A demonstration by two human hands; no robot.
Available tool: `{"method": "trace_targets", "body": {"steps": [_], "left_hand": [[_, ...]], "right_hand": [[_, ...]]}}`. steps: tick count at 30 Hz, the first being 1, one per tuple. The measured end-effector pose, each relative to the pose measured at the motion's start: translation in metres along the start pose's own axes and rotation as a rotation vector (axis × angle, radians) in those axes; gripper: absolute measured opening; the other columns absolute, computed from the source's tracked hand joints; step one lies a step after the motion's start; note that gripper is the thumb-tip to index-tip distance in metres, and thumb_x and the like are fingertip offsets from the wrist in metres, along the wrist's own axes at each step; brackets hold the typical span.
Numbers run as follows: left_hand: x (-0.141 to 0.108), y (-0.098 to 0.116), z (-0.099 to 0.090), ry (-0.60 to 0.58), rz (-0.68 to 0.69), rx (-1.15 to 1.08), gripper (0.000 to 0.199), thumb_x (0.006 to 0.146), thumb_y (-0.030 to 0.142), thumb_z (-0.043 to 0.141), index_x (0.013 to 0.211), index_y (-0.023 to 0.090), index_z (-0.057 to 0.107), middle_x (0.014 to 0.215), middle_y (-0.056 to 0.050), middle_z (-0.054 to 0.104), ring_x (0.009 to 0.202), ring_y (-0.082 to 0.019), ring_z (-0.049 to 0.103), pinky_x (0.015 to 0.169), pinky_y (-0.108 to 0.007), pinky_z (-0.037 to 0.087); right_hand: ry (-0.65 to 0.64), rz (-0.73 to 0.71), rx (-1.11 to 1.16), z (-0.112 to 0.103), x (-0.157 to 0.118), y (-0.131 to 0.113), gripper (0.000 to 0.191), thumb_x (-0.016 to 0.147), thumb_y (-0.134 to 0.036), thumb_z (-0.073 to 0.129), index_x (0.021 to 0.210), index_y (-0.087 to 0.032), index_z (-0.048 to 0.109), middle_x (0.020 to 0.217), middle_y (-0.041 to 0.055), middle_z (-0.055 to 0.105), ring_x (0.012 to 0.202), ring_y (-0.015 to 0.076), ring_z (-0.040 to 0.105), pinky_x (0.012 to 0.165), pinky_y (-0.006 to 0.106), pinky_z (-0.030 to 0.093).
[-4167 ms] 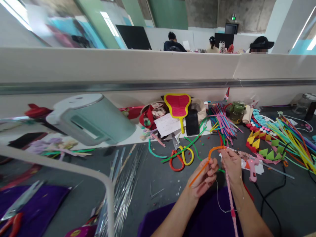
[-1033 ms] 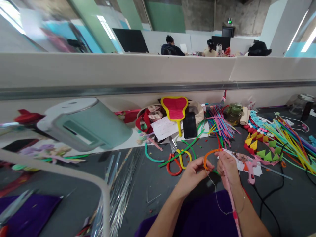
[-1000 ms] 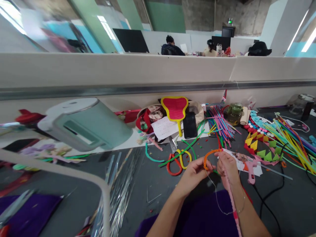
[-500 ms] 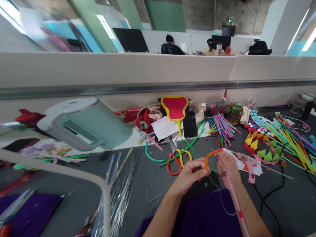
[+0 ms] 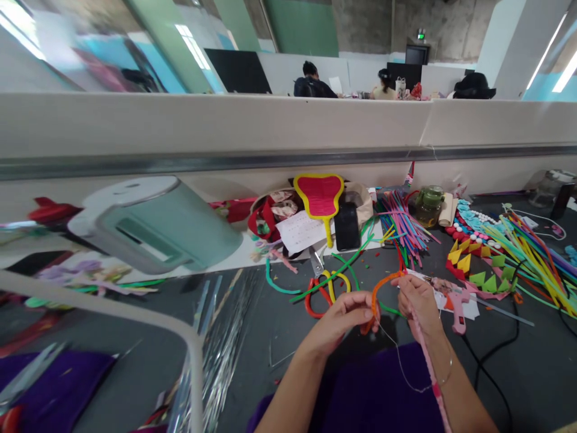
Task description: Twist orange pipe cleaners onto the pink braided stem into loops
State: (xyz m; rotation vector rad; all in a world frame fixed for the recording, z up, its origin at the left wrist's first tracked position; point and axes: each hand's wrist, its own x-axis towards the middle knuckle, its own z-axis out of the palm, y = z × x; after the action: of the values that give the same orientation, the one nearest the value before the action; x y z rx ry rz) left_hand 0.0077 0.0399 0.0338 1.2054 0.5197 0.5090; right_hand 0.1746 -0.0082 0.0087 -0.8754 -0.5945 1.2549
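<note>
My left hand [image 5: 349, 317] pinches a fuzzy orange pipe cleaner [image 5: 375, 293] between thumb and fingers. The orange length arcs over to my right hand [image 5: 417, 300], with its loose end curling below my left fingers. My right hand is closed around a pink strip [image 5: 428, 355], which runs down along the right forearm and bears a darker pink band. Red shows where the orange meets the right fingertips. From the left fingers a thin pale thread [image 5: 400, 361] droops toward the right wrist. Scissors [image 5: 318, 297] with red and yellow handles lie just beyond my left hand.
A pink glue gun [image 5: 458, 313] rests on paper to the right, its black cable [image 5: 489, 355] trailing forward. Bundled pipe cleaners [image 5: 406, 231], a phone [image 5: 347, 227] and a glass jar [image 5: 428, 207] stand behind. Leftward are silvery strips [image 5: 229, 355], a pale green bin [image 5: 180, 228] and a white curved bar [image 5: 193, 355].
My left hand has shifted slightly left and down along the orange pipe cleaner, and more of its curled end shows below the fingers. My right hand has barely moved.
</note>
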Motion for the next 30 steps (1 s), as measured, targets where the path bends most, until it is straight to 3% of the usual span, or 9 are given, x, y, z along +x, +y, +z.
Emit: {"method": "trace_targets", "body": {"steps": [5, 14, 21, 25, 27, 30], "left_hand": [[-0.002, -0.002, -0.003, 0.008, -0.023, 0.03, 0.034, 0.068, 0.046, 0.071, 0.067, 0.012, 0.066, 0.056, -0.002, 0.059, 0.046, -0.009, 0.048, 0.044, -0.02, 0.033], [0.0, -0.002, -0.005, 0.127, -0.065, 0.16, 0.027, 0.067, 0.036, 0.074, 0.06, 0.013, 0.061, 0.053, 0.001, 0.055, 0.046, -0.007, 0.046, 0.042, -0.017, 0.028], [0.006, -0.004, -0.002, 0.266, -0.099, 0.334, 0.02, 0.069, 0.028, 0.066, 0.056, 0.014, 0.058, 0.049, 0.003, 0.05, 0.045, -0.008, 0.042, 0.044, -0.019, 0.028], [0.012, -0.01, 0.002, 0.409, -0.034, 0.417, 0.025, 0.065, 0.025, 0.065, 0.047, 0.015, 0.051, 0.045, 0.005, 0.045, 0.044, -0.007, 0.036, 0.045, -0.02, 0.025], [0.012, -0.01, 0.003, 0.437, -0.011, 0.385, 0.026, 0.064, 0.025, 0.066, 0.047, 0.015, 0.05, 0.046, 0.004, 0.045, 0.045, -0.007, 0.036, 0.044, -0.019, 0.024], [0.008, -0.005, 0.001, 0.352, -0.089, 0.163, 0.021, 0.065, 0.029, 0.071, 0.056, 0.013, 0.059, 0.05, 0.002, 0.052, 0.044, -0.006, 0.039, 0.041, -0.017, 0.024]], "right_hand": [[-0.018, 0.011, -0.008, 0.0, -0.001, -0.001, 0.028, 0.073, -0.042, 0.07, 0.075, -0.014, 0.065, 0.034, -0.0117, 0.035, 0.029, 0.0018, 0.021, 0.033, 0.017, 0.014], [0.011, -0.027, -0.073, -0.004, 0.0, -0.004, 0.03, 0.073, -0.045, 0.069, 0.075, -0.014, 0.065, 0.035, -0.0112, 0.034, 0.031, 0.0027, 0.022, 0.035, 0.018, 0.015], [0.092, -0.101, -0.191, -0.002, -0.001, -0.003, 0.031, 0.074, -0.046, 0.068, 0.076, -0.015, 0.067, 0.039, -0.0096, 0.035, 0.035, 0.004, 0.024, 0.036, 0.019, 0.015], [0.149, -0.163, -0.309, 0.0, -0.003, 0.0, 0.03, 0.074, -0.046, 0.067, 0.072, -0.016, 0.067, 0.043, -0.0085, 0.035, 0.038, 0.0047, 0.025, 0.038, 0.02, 0.014], [0.176, -0.186, -0.34, 0.0, -0.003, 0.001, 0.028, 0.075, -0.044, 0.067, 0.07, -0.016, 0.066, 0.045, -0.0079, 0.036, 0.04, 0.005, 0.025, 0.038, 0.02, 0.015], [0.217, -0.207, -0.326, -0.001, -0.002, 0.0, 0.028, 0.075, -0.044, 0.066, 0.07, -0.017, 0.066, 0.044, -0.0075, 0.037, 0.04, 0.0054, 0.027, 0.038, 0.021, 0.016]]}}
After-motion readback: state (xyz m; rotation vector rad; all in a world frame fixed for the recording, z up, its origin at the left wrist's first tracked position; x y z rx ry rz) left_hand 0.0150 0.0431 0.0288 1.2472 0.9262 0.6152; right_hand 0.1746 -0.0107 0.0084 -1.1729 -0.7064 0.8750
